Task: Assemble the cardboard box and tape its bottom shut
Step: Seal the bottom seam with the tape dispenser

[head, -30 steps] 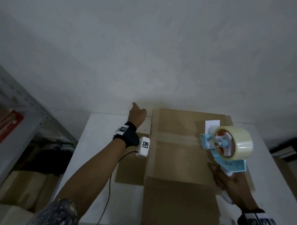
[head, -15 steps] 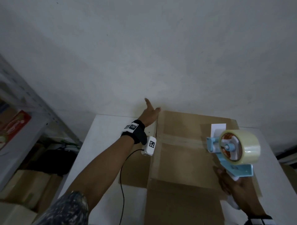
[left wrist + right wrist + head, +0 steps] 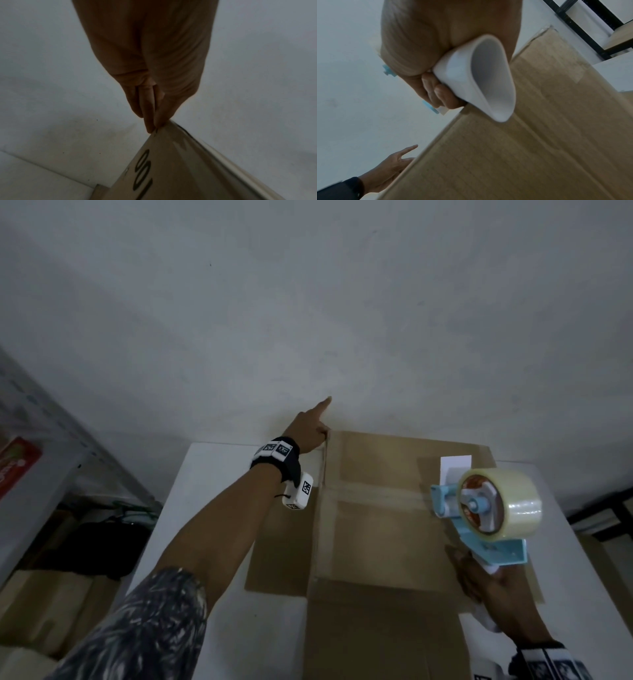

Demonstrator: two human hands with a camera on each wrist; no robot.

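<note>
The brown cardboard box stands on the white table with its taped face up; a clear tape strip runs across the seam. My left hand is at the far left corner, index finger pointing away. In the left wrist view its straight fingers touch the box corner. My right hand grips the white handle of the blue tape dispenser, which sits at the strip's right end with its clear roll upward.
A loose flap lies flat on the table left of the box. A white label is stuck near the box's far right. The wall is right behind the table. A metal shelf and cardboard boxes stand at the left.
My left hand has moved right and away, from the table beside the box to the box's far left corner. The right hand still holds the dispenser at the right of the box.
</note>
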